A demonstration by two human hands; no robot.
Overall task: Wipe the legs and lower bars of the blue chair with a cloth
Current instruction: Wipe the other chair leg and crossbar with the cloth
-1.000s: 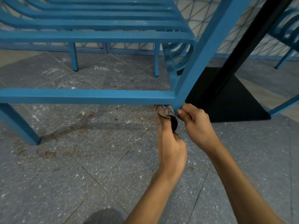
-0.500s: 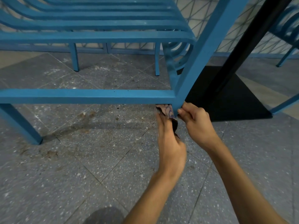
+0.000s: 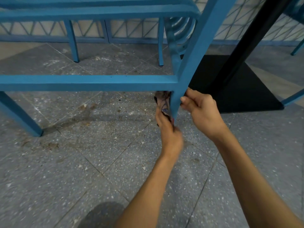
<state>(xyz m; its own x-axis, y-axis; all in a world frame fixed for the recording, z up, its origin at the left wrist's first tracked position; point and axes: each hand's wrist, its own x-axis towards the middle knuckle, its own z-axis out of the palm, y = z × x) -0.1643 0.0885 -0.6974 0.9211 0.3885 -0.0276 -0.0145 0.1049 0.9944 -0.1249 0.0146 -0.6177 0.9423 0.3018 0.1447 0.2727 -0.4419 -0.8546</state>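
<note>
Blue chair leg (image 3: pixel 189 66) slants from upper right to frame centre. Left hand (image 3: pixel 169 134), nearer its foot, grips the cloth (image 3: pixel 162 102) against its left face; right hand (image 3: pixel 203 112), fingers (image 3: pixel 191 96) curled, holds its right edge opposite.

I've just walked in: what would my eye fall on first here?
At the centre, the left hand holds a crumpled patterned cloth against a blue metal chair leg, while the right hand grips that leg from the other side. A long blue lower bar runs leftward above the stained grey speckled floor.
</note>
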